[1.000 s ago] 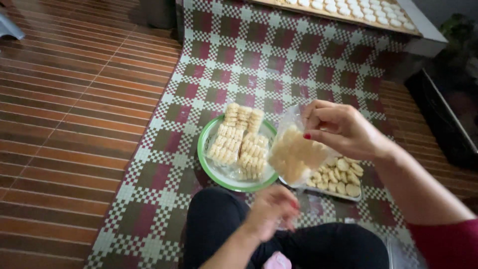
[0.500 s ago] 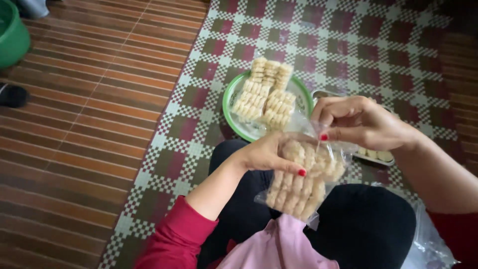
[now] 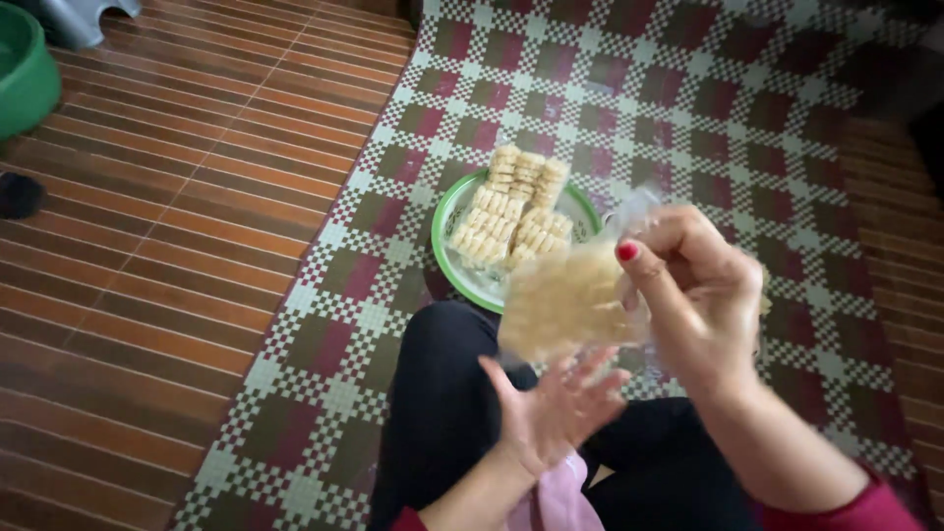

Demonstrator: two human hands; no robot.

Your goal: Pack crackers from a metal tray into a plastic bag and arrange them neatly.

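Brown tiled floor (image 3: 147, 246) at left, checked maroon-and-green woven mat (image 3: 688, 108) spread over it. Round green-rimmed plate (image 3: 447, 211) on mat, carrying stacked packs of pale biscuits (image 3: 511, 211). Clear plastic bag of pale biscuits (image 3: 565, 305) (blurred) held up over dark-trousered lap, just in front of plate. Right hand (image 3: 688, 295) grip pinched on bag's top edge. Left hand (image 3: 556, 408) below bag, fingers spread apart, palm up.

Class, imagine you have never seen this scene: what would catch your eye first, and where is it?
First, the clear bag of pale biscuits, blurred, pinched at its top by the right hand at centre, with the left hand open just beneath it. Behind them, a green-rimmed plate of packed biscuits sits on the checked mat.
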